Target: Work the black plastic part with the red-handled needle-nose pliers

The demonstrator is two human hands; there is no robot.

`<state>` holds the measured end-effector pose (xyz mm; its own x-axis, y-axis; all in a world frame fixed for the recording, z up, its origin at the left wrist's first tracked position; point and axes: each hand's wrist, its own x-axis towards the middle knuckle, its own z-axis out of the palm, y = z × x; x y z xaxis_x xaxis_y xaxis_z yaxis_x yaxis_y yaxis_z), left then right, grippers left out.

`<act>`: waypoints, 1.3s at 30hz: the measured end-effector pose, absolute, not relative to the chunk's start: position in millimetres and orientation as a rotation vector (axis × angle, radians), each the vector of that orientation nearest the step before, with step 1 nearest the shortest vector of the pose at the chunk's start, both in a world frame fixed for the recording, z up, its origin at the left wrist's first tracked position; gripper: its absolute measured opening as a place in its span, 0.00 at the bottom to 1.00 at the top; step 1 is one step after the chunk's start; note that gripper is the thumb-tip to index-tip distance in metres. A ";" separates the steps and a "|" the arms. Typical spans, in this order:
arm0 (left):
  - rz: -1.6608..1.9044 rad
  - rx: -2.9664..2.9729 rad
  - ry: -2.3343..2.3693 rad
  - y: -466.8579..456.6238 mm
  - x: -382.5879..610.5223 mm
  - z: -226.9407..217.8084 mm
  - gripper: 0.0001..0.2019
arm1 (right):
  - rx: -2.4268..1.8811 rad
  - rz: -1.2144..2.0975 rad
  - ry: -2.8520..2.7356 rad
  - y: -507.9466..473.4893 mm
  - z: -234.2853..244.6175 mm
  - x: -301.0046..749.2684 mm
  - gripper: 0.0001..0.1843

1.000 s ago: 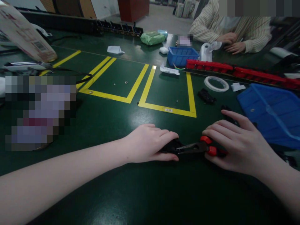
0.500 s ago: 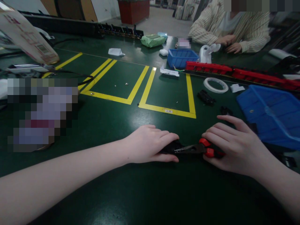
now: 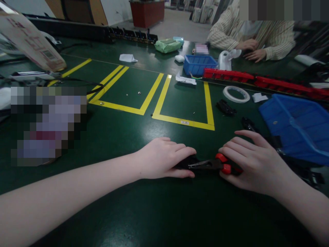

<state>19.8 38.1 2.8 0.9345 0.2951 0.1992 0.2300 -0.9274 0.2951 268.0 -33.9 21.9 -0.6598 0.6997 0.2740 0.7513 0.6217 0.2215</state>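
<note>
Down near me on the green table (image 3: 123, 137), my left hand (image 3: 164, 158) curls over a black part (image 3: 187, 160), pinning it; my right hand (image 3: 253, 165) grips the pliers (image 3: 207, 164), nose touching it. Blue bin (image 3: 300, 123) sits right.

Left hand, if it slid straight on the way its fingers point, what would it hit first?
Probably the red-handled pliers: their nose lies before the left hand, with the right hand gripping them beyond.
</note>
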 end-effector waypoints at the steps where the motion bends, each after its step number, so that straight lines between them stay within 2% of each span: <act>1: 0.345 2.820 0.389 38.1 19.9 3.0 0.23 | -1.207 -0.481 -2.684 -33.8 22.5 268.6 0.10; 11: 0.311 2.822 0.401 38.6 18.9 3.0 0.25 | -1.164 -0.572 -2.699 -31.6 24.6 273.4 0.07; 27: 0.186 2.761 0.401 42.4 15.5 11.7 0.28 | -1.117 -0.657 -2.574 -31.6 13.2 281.7 0.15; 39: 0.343 2.652 0.534 41.8 12.0 6.8 0.25 | -1.105 -0.652 -2.413 -29.9 4.2 279.7 0.21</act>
<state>12.0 41.8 6.8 0.8963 0.4153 0.1552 0.3142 -0.8419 0.4386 279.7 -29.9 4.2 -0.6045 0.5896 0.5356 0.7792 0.5775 0.2437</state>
